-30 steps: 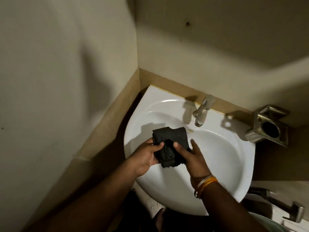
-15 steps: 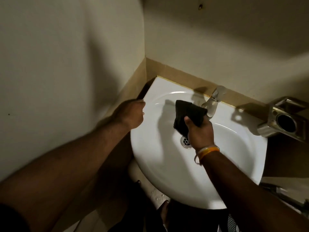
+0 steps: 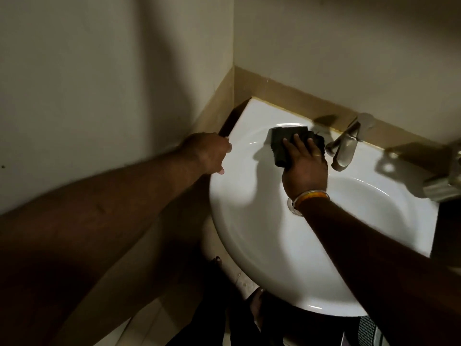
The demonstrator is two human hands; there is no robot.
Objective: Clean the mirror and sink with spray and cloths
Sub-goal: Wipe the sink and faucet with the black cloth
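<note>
Dim bathroom corner: white ceramic sink [image 3: 249, 221] mid-wipe; right hand [image 3: 305, 168] flat, pressing folded dark cloth [image 3: 282, 143]; left hand [image 3: 207, 156] gripping rim; mirror unseen.

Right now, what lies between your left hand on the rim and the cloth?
In the head view, only bare white sink rim separates the left hand from the dark cloth under the right hand.
</note>
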